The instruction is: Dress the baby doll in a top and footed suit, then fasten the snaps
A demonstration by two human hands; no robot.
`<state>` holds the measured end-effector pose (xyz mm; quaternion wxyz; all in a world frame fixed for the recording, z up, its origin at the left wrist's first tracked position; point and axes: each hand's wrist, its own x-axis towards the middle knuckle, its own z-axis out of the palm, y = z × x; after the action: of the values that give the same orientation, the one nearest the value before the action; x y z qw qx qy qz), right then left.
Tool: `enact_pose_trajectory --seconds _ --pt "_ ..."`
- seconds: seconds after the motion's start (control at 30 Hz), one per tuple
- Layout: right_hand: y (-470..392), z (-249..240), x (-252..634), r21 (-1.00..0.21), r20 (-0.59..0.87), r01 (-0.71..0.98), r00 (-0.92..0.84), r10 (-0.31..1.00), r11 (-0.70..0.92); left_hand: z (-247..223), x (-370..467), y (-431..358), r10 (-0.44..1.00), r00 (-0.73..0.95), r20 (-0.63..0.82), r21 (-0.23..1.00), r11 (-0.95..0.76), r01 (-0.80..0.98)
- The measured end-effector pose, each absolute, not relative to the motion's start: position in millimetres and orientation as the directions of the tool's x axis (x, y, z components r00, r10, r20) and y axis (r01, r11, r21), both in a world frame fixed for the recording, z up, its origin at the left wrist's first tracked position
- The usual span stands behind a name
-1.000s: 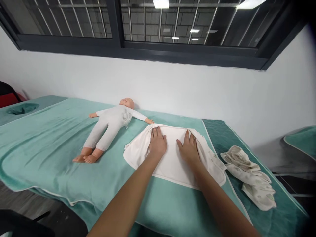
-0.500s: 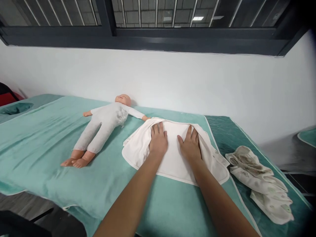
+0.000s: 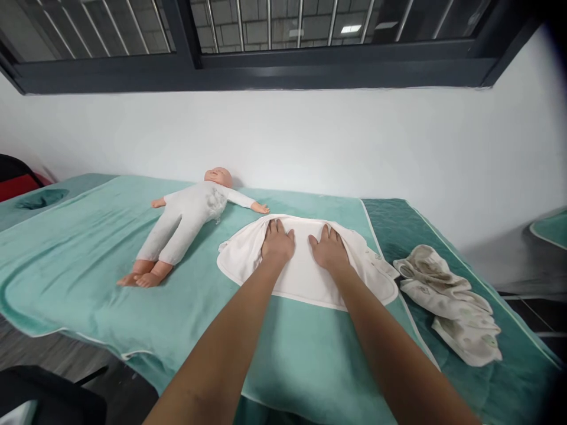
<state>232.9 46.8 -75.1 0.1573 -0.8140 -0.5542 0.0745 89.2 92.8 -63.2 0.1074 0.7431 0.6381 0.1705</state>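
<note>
A white baby garment (image 3: 302,273) lies spread on the green bed cover, its side parts folded outward. My left hand (image 3: 279,243) rests on it left of the middle, fingers stretched out toward its far edge. On the right of the middle, my right hand (image 3: 328,248) lies palm down with its fingers apart. Neither hand grips anything that I can see. A baby doll (image 3: 186,215) in a white suit lies on its back to the left. One of its hands reaches close to the garment's far edge.
A crumpled, printed baby garment (image 3: 447,301) lies on the darker green cover (image 3: 392,221) at right. Behind the bed rises a white wall (image 3: 283,141) under a barred window. A black chair (image 3: 53,392) stands at the lower left, near the bed's front edge.
Both hands stay flat on the white garment, with little movement across it. The camera view has shifted slightly.
</note>
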Motion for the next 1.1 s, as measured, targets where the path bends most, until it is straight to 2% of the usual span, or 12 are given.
enact_pose_trajectory --seconds 0.27,0.47,0.63,0.8,0.93,1.1 --pt "50.5 -80.7 235.8 -0.303 0.065 0.892 0.371 0.926 -0.336 -64.8 90.9 94.8 0.987 0.12 0.105 0.396 -0.152 0.906" --pt "46.8 -77.2 231.6 -0.228 0.159 0.925 0.344 0.926 -0.304 -64.8 91.9 95.8 0.986 0.116 0.117 0.403 -0.154 0.902" --pt "35.8 -68.3 220.0 -0.113 0.285 0.985 0.158 0.946 -0.13 -63.2 91.8 93.1 0.984 0.12 0.134 0.408 -0.165 0.898" --pt "33.7 -66.6 218.3 -0.017 0.273 0.992 -0.114 0.955 0.123 -65.4 90.1 92.6 0.979 0.114 0.167 0.435 -0.177 0.883" --pt "38.5 -71.0 220.9 -0.001 0.27 0.988 -0.151 0.951 0.157 -63.3 89.4 89.0 0.966 0.118 0.23 0.462 -0.215 0.861" --pt "39.5 -74.7 221.8 -0.024 0.283 0.989 -0.131 0.95 0.144 -51.1 68.6 54.9 0.911 0.178 0.373 0.493 -0.357 0.793"
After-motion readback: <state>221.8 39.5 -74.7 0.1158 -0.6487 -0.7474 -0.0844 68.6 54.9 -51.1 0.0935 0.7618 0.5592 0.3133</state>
